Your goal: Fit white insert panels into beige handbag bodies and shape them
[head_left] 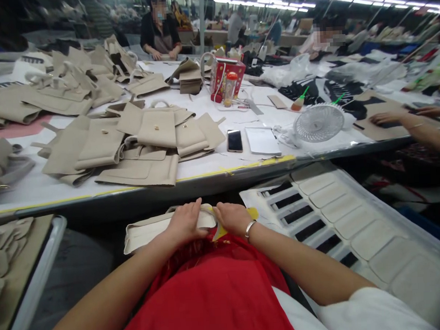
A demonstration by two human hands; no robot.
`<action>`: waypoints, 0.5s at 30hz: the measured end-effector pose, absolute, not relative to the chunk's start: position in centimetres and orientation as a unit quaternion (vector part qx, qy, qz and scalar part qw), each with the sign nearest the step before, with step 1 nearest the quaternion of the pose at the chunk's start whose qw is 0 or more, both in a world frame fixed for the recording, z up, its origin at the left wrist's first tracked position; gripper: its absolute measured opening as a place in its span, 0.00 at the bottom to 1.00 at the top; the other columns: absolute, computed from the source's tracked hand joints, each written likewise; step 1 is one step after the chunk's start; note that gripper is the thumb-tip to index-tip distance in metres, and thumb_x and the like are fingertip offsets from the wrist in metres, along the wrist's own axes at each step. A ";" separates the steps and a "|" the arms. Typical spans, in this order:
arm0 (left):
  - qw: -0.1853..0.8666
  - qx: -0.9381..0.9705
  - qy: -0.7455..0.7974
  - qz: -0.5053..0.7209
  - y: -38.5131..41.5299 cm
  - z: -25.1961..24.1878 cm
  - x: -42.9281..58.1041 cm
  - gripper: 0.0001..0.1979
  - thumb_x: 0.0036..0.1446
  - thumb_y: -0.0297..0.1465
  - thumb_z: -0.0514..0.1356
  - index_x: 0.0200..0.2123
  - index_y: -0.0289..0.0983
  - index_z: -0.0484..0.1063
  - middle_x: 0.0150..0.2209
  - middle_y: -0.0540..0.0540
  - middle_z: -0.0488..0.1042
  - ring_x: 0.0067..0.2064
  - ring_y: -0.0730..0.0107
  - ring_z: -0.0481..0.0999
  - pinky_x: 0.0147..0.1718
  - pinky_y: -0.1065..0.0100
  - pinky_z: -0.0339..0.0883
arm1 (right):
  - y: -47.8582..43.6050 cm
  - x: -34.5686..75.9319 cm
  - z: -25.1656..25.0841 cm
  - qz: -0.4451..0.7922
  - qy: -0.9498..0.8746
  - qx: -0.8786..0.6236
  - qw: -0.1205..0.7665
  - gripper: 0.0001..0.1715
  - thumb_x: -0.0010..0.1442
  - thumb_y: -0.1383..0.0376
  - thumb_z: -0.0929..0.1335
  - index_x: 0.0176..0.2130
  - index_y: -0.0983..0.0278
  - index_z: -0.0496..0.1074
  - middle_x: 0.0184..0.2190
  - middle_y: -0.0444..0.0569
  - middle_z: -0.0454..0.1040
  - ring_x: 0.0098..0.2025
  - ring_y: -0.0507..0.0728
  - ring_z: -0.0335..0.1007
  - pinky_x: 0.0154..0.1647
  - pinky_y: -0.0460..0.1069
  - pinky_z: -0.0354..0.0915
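On my lap, over a red apron (207,297), lies a cream bag piece (146,232) with pale inner sides and a strap-like edge curving near my fingers. My left hand (186,222) is closed on its right part, thumb toward me. Just beside it, my right hand (234,218) is closed around a yellow tool (220,232), which sticks out on both sides of the fist; its exact kind is mostly hidden. The right fingertips are at the right end of the bag piece.
Ahead, a white table (209,173) bears beige bag parts (156,129), a phone (234,141), a notepad (262,141) and a fan (318,123). A tray of cream panels (338,203) stands at right, another tray (45,260) at left. Co-workers' hands are at the far side and right.
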State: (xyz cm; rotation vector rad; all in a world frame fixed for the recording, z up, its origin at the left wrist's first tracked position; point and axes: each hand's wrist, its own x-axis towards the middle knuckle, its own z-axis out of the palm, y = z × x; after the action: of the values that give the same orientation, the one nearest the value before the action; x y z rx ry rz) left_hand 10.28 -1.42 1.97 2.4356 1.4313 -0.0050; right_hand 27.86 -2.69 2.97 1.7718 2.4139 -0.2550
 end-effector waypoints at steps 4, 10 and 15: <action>0.130 0.859 0.494 0.044 -2.2 1.4 9.9 0.51 0.43 0.46 0.59 0.63 0.29 0.38 0.46 0.37 0.68 0.45 0.54 0.67 0.45 0.60 0.56 | -3.3 26.8 2.6 -0.085 0.772 0.628 0.047 0.24 0.66 0.58 0.48 0.38 0.63 0.64 0.32 0.51 0.73 0.35 0.58 0.72 0.32 0.49 0.62; 0.118 0.871 0.470 0.077 -2.4 1.0 9.6 0.50 0.44 0.42 0.60 0.63 0.32 0.36 0.49 0.38 0.66 0.46 0.54 0.65 0.45 0.59 0.55 | -3.5 26.1 2.5 -0.083 0.744 0.660 0.060 0.25 0.66 0.57 0.47 0.38 0.64 0.64 0.30 0.52 0.73 0.34 0.59 0.73 0.31 0.50 0.64; 0.113 0.876 0.459 0.091 -2.6 0.9 9.5 0.48 0.47 0.38 0.59 0.63 0.34 0.34 0.49 0.38 0.65 0.48 0.55 0.64 0.46 0.60 0.54 | -3.6 25.3 2.3 -0.089 0.729 0.676 0.056 0.24 0.66 0.57 0.47 0.38 0.64 0.63 0.30 0.53 0.74 0.32 0.60 0.73 0.29 0.51 0.65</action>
State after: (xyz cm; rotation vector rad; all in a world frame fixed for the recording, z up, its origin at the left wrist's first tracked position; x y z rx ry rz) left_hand 9.51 -2.65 0.90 2.5712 1.3464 0.2675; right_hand 25.30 -3.58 2.27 2.0519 2.2129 -0.2688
